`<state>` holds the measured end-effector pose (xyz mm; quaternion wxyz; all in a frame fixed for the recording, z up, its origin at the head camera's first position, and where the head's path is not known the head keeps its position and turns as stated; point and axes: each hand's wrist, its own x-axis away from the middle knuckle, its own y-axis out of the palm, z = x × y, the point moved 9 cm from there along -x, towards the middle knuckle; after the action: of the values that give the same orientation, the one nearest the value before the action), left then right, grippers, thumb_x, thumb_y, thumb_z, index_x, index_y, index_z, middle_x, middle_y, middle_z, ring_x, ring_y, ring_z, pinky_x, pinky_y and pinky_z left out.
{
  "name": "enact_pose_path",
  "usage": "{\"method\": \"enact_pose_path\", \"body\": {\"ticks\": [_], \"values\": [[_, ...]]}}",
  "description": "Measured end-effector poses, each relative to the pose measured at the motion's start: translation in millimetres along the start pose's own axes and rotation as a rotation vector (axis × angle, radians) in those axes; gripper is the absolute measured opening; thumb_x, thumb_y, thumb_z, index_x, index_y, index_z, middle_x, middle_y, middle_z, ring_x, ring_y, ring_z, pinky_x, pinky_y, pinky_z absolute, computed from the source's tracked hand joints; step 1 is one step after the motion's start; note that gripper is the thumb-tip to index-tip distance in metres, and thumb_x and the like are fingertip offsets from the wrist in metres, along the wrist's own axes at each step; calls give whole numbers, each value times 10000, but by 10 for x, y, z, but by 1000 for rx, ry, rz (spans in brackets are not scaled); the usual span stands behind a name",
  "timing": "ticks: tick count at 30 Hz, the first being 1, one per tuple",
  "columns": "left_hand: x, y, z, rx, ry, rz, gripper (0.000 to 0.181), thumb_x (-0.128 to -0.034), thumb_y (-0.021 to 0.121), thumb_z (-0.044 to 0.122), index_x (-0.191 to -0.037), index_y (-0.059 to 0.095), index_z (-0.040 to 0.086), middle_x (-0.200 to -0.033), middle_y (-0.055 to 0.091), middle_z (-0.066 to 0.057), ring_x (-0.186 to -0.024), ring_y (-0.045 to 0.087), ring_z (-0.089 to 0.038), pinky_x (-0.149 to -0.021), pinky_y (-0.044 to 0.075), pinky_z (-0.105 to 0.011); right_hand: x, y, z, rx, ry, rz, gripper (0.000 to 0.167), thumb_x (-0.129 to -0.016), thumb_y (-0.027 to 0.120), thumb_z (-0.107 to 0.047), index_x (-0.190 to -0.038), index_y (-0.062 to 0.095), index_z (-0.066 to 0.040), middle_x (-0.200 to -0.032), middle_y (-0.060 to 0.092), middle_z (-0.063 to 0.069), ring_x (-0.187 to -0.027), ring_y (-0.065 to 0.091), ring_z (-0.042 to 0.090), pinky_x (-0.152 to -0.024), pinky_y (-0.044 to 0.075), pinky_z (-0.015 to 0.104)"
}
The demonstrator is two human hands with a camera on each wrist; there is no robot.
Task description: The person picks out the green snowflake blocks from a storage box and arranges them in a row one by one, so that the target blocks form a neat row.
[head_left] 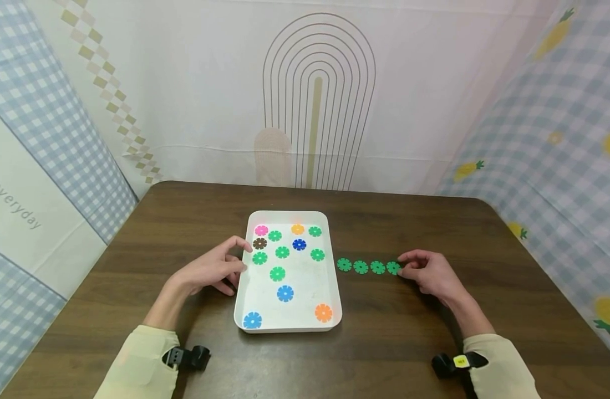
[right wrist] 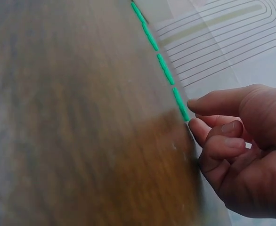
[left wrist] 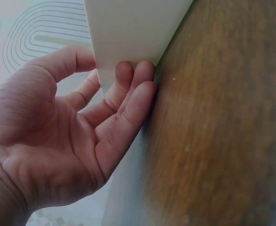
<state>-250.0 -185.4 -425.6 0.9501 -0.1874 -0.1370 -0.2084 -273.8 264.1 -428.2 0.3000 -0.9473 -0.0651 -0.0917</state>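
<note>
On the brown table (head_left: 385,354), as the head view shows, sits a white tray (head_left: 305,313) with little round flower shapes in it. Six of them are green. The others are a pink one (head_left: 262,230), a yellow-orange one (head_left: 297,229), a brown one (head_left: 259,243), a dark blue one (head_left: 299,244), two light blue ones (head_left: 285,293) and an orange one (head_left: 323,313). To the right of the tray, four green flowers (head_left: 361,267) lie flat on the wood in a straight row, very close to each other. The left hand (head_left: 215,269) is at the tray's left side, with one fingertip over the rim. The right hand (head_left: 431,274) is at the far right end of the row, with its thumb and pointing finger at the edge of the last flower. Both arms have pale yellow sleeves (head_left: 140,366) and something black on each wrist. Behind the table hangs a white cloth (head_left: 200,83) with curved lines on it.

The left wrist view looks at the tray's outside wall. The thumb and one finger reach up to the rim, and the other three are bent against the wall, so the hand holds the tray loosely.

The right wrist view sees the green row from low down, as thin strips. One fingertip touches the end flower and another is right next to it. I cannot tell if they pinch it. The other fingers are curled in.
</note>
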Motion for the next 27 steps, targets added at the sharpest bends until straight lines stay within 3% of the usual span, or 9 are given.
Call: {"method": "enact_pose_path", "body": {"ticks": [5,12,16,22,27], "values": [[-4,0,2,-6,-1,2,473,-1004,595,140,-1436,400,117,-1024,661,-136,-775,644,-214,-647,623,-379,49,-53,-141,-8,-30,17,375,-997,724,-190,-1315,638,-11,-968,587,51,-634,476,122,-509,442,269],[2,-8,13,-13,5,8,471,-1000,587,132,-1432,400,108,-993,657,-128,-765,638,-210,-638,621,-367,100,-5,-551,-3,-126,15,423,-985,753,-253,-1321,647,-19,-1017,608,98,-637,487,128,-507,461,276],[1,-2,24,-14,6,7,466,-1003,588,138,-1430,404,114,-985,654,-124,-766,638,-209,-640,622,-369,96,130,-796,-8,-168,-2,397,-973,764,-243,-1295,670,-30,-1028,603,112,-637,492,136,-515,461,270],[-11,2,20,-11,9,1,462,-1010,594,146,-1429,403,112,-964,650,-116,-756,637,-205,-638,619,-366,54,395,-1125,27,-233,-32,351,-951,780,-217,-1249,705,-46,-1004,639,112,-847,573,257,-603,499,290],[-1,-5,6,-6,4,3,444,-1022,596,156,-1421,406,111,-960,643,-114,-752,629,-203,-633,615,-360,32,709,-1336,19,-229,-99,316,-942,778,-187,-1232,723,-72,-1019,652,111,-878,582,281,-624,509,297]]}}
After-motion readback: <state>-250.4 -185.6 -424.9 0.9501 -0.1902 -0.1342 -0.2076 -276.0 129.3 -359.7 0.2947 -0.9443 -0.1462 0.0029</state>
